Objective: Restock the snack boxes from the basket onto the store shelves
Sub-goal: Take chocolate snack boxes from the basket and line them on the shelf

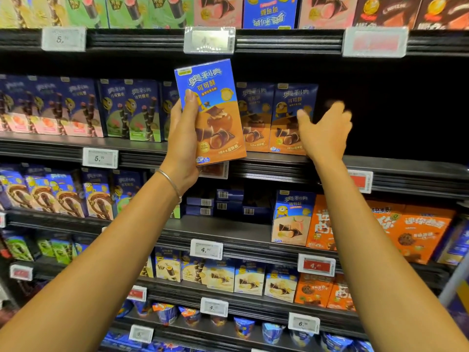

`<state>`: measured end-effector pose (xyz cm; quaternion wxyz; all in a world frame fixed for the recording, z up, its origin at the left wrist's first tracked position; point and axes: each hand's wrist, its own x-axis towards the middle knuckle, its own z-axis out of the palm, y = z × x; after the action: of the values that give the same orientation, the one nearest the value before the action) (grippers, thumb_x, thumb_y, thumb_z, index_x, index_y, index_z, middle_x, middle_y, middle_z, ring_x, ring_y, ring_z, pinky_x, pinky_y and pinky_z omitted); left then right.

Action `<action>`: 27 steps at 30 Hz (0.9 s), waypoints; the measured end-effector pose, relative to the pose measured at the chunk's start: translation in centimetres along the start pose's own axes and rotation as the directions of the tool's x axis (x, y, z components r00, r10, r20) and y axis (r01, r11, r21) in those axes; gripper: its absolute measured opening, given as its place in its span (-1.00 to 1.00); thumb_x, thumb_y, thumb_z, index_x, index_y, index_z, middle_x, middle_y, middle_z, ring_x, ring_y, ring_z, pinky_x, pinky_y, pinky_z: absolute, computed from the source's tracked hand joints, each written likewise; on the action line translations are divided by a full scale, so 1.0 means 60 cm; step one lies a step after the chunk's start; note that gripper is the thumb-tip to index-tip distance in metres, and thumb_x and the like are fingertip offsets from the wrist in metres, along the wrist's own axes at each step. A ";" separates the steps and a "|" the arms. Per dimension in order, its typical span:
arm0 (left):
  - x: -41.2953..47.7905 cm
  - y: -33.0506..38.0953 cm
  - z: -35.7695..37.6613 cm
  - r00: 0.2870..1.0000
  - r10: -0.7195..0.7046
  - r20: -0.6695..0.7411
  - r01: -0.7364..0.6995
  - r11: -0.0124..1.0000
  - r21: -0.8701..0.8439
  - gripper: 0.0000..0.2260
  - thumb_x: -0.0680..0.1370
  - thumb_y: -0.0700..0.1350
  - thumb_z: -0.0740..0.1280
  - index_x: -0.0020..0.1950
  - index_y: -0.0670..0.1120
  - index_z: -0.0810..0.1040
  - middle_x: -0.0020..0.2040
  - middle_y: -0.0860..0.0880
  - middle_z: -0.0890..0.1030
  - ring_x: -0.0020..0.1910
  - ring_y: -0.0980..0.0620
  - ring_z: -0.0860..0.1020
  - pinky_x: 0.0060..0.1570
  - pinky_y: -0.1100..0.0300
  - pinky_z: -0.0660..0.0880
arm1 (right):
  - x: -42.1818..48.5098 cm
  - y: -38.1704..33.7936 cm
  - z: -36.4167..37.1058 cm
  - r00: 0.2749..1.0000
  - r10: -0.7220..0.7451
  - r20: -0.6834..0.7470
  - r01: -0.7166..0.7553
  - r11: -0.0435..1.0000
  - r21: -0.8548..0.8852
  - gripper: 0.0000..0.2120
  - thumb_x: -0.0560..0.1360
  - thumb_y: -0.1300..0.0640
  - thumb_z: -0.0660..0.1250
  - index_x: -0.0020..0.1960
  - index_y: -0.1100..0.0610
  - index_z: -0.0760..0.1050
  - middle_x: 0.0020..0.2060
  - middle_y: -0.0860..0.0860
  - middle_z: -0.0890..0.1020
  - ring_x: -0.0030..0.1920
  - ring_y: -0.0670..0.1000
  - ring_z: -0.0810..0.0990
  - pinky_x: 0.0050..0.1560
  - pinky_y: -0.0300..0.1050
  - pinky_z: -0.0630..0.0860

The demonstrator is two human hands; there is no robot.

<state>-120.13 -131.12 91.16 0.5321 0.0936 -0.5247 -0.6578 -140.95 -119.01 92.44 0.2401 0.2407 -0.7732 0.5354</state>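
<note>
My left hand (pixel 183 138) grips a blue and orange snack box (pixel 215 102) upright in front of the second shelf from the top. Two boxes of the same kind (pixel 281 118) stand on that shelf just right of it. My right hand (pixel 324 130) is raised with fingers spread, its thumb touching the right edge of the rightmost standing box. It holds nothing. A dark empty gap (pixel 390 113) of shelf lies right of that hand. No basket is in view.
The store shelves (pixel 279 161) run across the whole view in several tiers, lined with snack boxes and cone packs. Price tags (pixel 100 157) hang along the shelf edges. Orange cookie boxes (pixel 406 232) stand on the tier below at the right.
</note>
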 end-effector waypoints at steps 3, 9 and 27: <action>-0.003 -0.003 0.005 0.999 0.029 0.022 -0.029 0.999 0.033 -0.57 0.73 0.12 0.24 0.51 -0.09 0.36 0.24 -0.07 0.72 0.14 -0.07 0.73 0.01 0.04 0.69 | -0.050 -0.046 -0.023 0.980 -0.197 0.023 0.176 0.916 0.360 -0.58 0.48 -0.18 0.39 0.21 0.05 0.49 0.08 -0.06 0.58 0.06 -0.15 0.59 0.09 -0.06 0.60; -0.002 0.003 0.014 0.994 0.076 0.072 -0.083 0.992 0.094 -0.54 0.72 0.08 0.27 0.55 -0.09 0.32 0.30 -0.10 0.68 0.19 -0.06 0.72 0.09 0.03 0.68 | -0.136 -0.127 -0.006 0.867 -0.337 0.367 0.122 0.858 0.500 -0.53 0.45 -0.11 0.51 0.26 0.06 0.47 0.07 -0.13 0.63 0.03 -0.16 0.66 0.04 -0.11 0.65; 0.051 0.055 -0.120 0.941 0.251 -0.229 -0.180 0.939 0.292 -0.64 0.71 -0.25 0.28 0.50 -0.10 0.35 0.27 -0.06 0.62 0.00 0.19 0.69 -0.10 0.30 0.61 | -0.072 -0.118 0.090 0.961 -0.137 0.238 0.064 0.954 0.292 -0.45 0.39 -0.09 0.53 0.28 0.09 0.46 0.14 0.03 0.60 0.11 -0.01 0.61 0.17 0.04 0.58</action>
<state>-114.52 -137.40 91.99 0.6488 0.1919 -0.5404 -0.5002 -133.76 -125.79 93.08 0.1288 0.3787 -0.7004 0.5912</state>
